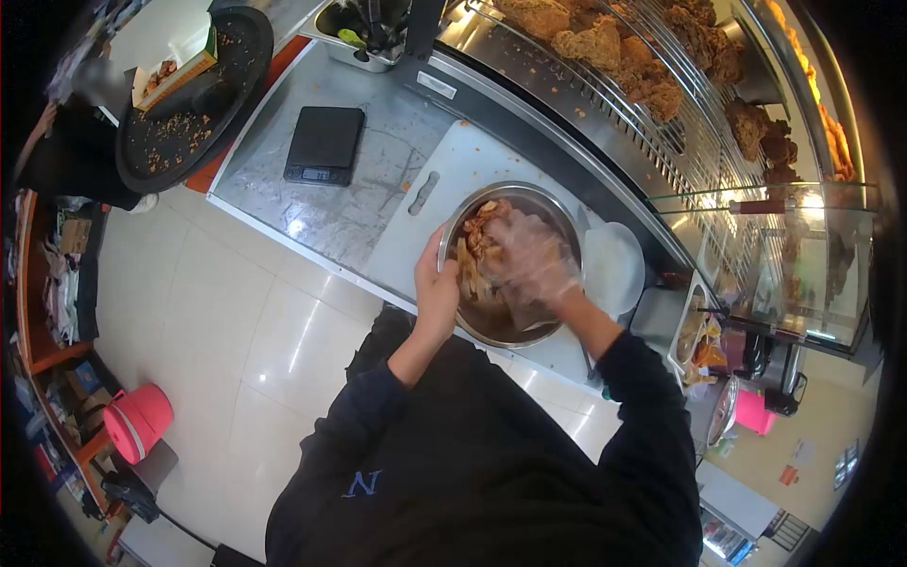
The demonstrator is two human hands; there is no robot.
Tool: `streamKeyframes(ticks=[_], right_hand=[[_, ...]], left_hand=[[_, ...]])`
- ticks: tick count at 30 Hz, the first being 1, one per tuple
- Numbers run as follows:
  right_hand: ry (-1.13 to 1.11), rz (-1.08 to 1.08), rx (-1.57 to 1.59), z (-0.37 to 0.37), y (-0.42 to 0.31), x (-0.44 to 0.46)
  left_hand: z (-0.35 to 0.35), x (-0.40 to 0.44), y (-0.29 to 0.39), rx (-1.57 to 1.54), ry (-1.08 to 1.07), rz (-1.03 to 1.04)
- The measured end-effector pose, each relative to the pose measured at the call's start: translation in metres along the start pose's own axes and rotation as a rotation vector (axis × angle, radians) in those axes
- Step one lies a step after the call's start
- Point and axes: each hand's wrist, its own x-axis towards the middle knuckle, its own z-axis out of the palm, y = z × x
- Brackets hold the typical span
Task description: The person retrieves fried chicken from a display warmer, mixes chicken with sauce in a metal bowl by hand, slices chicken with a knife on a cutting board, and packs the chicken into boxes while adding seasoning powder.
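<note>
A round steel bowl (510, 345) rests on a white cutting board (402, 241), with reddish-brown food pieces and pale strips (477, 250) inside. My left hand (435, 293) is bare and grips the bowl's left rim. Inside the bowl, over its right half, is my right hand (534, 265) in a clear plastic glove. It is blurred by motion, and whether its fingers hold any food is hidden. A white plate (614, 269) lies just right of the bowl.
A black digital scale (326, 142) sits on the metal counter, left of the board. Beyond the bowl stands a glass display case with fried chicken (605, 47) on racks. Upper left are a dark round tray (255, 47) and a person (76, 151). A pink bucket (140, 420) stands lower left.
</note>
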Motion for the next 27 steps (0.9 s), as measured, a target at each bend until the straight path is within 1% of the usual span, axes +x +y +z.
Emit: streamKeyframes(ticks=[3,4,7,8,11,12,14,16,18,20,23,24,25,27], right_hand=[[0.052,-0.350,0.304,-0.009,0.042,-0.025],[0.145,-0.474,0.326,-0.003,0.050,-0.025],[0.504,-0.232,0.135,-0.011,-0.006,-0.029],[0.453,-0.242,0.098,0.008,-0.012,-0.010],[0.187,-0.162,0.047,0.001,-0.014,0.006],[0.191,-0.178,0.082,0.001,-0.001,0.007],[0.266,-0.539,0.097,0.016,0.049,-0.003],[0.183,-0.529,0.128,0.000,0.048,-0.028],[0.287,-0.375,-0.052,0.010,0.015,-0.043],[0.351,-0.228,0.053,0.017,-0.006,-0.030],[0.328,-0.090,0.294,0.013,0.001,-0.002],[0.318,-0.106,0.313,0.011,0.011,0.007],[0.188,-0.101,0.421,0.004,0.022,0.007],[-0.077,-0.094,0.622,-0.018,0.043,0.000]], left_hand=[[0.001,0.004,0.014,0.002,-0.041,0.015],[0.002,0.007,0.018,0.003,-0.048,0.020],[0.004,0.008,0.018,-0.018,-0.037,-0.013],[0.003,0.007,0.018,-0.016,-0.030,-0.017],[0.001,0.011,0.020,-0.025,-0.002,-0.023],[0.002,0.011,0.022,-0.033,0.009,-0.033],[0.004,0.002,0.027,-0.052,0.022,-0.068],[0.010,0.004,0.036,-0.087,0.019,-0.062],[0.012,0.006,0.034,-0.070,0.044,-0.099],[0.012,0.002,0.032,-0.063,0.060,-0.118],[0.014,0.001,0.031,-0.069,0.095,-0.069],[0.015,0.001,0.029,-0.058,0.113,-0.049],[0.015,0.004,0.029,-0.051,0.129,-0.025],[0.016,0.006,0.034,-0.037,0.095,-0.016]])
